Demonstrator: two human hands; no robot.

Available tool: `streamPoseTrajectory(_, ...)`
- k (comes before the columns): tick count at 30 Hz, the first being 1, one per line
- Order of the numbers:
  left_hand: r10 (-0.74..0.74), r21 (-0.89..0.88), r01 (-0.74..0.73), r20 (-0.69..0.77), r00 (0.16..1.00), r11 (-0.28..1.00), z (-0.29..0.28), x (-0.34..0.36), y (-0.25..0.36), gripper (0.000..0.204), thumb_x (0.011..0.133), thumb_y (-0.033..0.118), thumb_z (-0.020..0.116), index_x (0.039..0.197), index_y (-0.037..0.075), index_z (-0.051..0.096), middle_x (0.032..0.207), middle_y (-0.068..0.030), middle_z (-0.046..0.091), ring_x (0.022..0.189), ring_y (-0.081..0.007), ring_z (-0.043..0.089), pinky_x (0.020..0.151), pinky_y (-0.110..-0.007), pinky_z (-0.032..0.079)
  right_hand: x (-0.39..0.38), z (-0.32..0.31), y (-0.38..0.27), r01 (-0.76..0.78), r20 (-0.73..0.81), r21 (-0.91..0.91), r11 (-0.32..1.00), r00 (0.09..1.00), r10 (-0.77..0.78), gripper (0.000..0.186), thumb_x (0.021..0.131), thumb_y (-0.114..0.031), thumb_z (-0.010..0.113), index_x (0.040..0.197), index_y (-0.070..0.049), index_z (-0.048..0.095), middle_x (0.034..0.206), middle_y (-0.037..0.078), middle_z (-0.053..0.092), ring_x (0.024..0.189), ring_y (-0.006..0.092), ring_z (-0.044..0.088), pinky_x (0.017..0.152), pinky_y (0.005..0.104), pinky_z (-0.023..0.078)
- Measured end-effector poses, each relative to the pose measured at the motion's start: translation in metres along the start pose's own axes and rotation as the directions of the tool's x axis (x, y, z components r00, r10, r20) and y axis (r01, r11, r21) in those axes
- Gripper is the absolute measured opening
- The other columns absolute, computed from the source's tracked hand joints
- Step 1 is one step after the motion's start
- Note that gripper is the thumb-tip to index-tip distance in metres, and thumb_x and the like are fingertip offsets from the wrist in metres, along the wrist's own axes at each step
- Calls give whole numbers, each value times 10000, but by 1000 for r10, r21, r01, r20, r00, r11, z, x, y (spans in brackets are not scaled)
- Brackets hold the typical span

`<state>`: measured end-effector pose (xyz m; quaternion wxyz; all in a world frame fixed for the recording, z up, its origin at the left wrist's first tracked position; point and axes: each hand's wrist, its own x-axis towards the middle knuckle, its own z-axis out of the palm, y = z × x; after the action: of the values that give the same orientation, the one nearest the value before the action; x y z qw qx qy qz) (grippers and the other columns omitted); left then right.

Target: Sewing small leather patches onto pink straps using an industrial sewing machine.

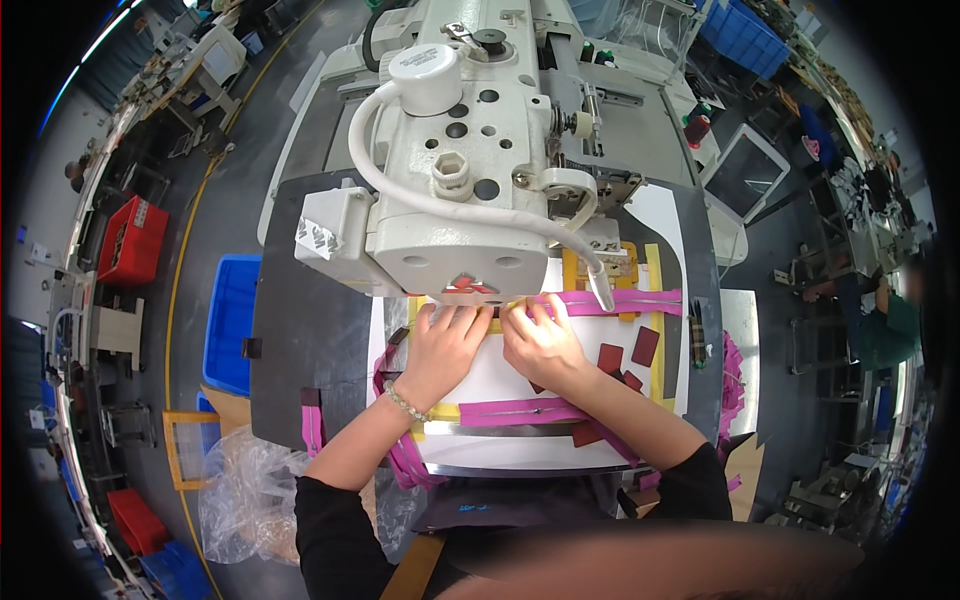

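Observation:
Side by side, my two hands work at the front of a white sewing machine (pixel 455 235), fingertips close under its head. My right hand (pixel 543 345) is closed, pinching the left end of a pink zipper (pixel 640 302) that stretches off to the right. My left hand (pixel 440 348), with a beaded bracelet at the wrist, has its fingers curled down; what they grip is hidden by the fingers and the machine head. Nearer to me, a second pink zipper (pixel 520 412) lies across the white work plate (pixel 480 385). Dark red patches (pixel 645 346) lie beside my right forearm.
Yellow strips (pixel 657 375) edge the plate. More pink zipper tape (pixel 405 460) hangs at the table's front left, and a pink heap (pixel 733 385) sits at the right. A blue bin (pixel 234 325) and clear plastic bags (pixel 250 500) are on the left. A hose (pixel 450 212) crosses the machine head.

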<state>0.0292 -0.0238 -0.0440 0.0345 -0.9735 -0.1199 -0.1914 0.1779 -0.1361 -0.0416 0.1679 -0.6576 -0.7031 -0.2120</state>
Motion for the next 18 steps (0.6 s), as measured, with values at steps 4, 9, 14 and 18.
streamPoseTrajectory(4, -2, -7, 2, 6, 1000, 1000, 0, 0, 0, 347, 821, 187, 599, 1161, 123, 618, 1008, 7, 592, 907, -150, 556, 893, -411, 349, 0, -1, 0, 3, -11, 6, 1000, 1000, -3, 328, 685, -101, 580, 960, 70, 631, 866, 131, 526, 844, 289, 571, 848, 396, 442)
streamPoseTrajectory(9, 0, -11, 0, 0, 1000, 1000, 1, 0, 0, 337, 810, 172, 600, 1140, 110, 621, 1030, 1, 591, 961, -159, 553, 898, -413, 350, -2, 1, -1, -7, -15, 3, 1000, 1000, 7, 320, 693, -105, 581, 958, 67, 632, 876, 141, 532, 851, 296, 581, 861, 400, 442)
streamPoseTrajectory(14, 12, -9, -11, 20, 1000, 1000, 0, -1, -1, 325, 814, 170, 596, 1131, 107, 624, 1028, 1, 590, 964, -157, 551, 901, -420, 354, -2, 1, -2, -6, -3, 9, 1000, 1000, 6, 310, 701, -110, 580, 953, 63, 630, 884, 148, 537, 854, 300, 588, 880, 405, 436)
streamPoseTrajectory(18, 36, -4, -36, 6, 999, 999, -2, 3, -1, 329, 812, 171, 601, 1135, 112, 625, 1018, 2, 591, 961, -157, 548, 893, -436, 368, -5, 3, -2, -15, 21, 4, 1000, 1000, 14, 292, 709, -120, 582, 941, 51, 627, 899, 149, 547, 884, 303, 593, 897, 406, 425)
